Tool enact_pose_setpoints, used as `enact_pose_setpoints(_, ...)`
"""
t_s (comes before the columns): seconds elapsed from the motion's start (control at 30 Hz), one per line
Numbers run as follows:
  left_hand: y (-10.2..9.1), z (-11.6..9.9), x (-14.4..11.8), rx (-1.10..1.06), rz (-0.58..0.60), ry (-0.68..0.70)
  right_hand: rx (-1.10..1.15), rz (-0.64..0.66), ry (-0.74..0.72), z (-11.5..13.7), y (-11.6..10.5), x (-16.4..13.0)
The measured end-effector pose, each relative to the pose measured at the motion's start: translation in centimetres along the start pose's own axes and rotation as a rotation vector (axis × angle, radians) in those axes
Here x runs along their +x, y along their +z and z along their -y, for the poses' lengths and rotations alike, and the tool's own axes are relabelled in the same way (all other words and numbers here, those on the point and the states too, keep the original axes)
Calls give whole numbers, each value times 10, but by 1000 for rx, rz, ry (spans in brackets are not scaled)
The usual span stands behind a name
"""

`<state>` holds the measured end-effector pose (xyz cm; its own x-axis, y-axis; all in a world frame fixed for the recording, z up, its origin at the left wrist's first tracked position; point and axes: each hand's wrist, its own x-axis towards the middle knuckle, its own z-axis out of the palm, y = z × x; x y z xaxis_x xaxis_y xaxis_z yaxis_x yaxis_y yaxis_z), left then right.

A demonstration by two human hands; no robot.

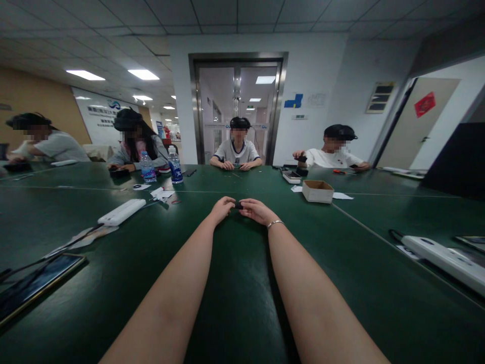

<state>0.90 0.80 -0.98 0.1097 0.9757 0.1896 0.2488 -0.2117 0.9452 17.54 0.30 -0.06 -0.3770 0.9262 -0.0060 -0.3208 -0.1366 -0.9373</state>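
Both my arms reach forward over a dark green table [238, 278]. Between my hands is a small black object [238, 205], too small and dark for me to name its kind. My left hand [223, 210] pinches its left end with the fingertips. From the other side, my right hand [256, 210], with a silvery bracelet [275, 223] at the wrist, closes its fingers on the right end. My fingers cover part of the object.
A small open box [318, 192] stands ahead to the right. White power strips lie left [122, 212] and right [443, 258]. A phone [38, 285] rests near left. Two bottles, one a water bottle [175, 166], stand ahead left. Several people sit across the table.
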Motion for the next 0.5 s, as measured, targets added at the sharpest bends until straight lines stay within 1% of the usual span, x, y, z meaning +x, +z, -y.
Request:
enact_pose_setpoints(0.1,-1,1,0,0,22,0,-2,-3,2,0,1,0)
enact_pose_setpoints(0.23,-1,2,1,8,10,6,-10,-14,0,0,1,0)
enact_pose_setpoints(0.37,-2,4,3,13,26,4,-11,-13,9,1,1,-1)
enact_pose_setpoints(0.5,-2,6,4,-4,-4,-17,-14,-24,6,1,1,-1)
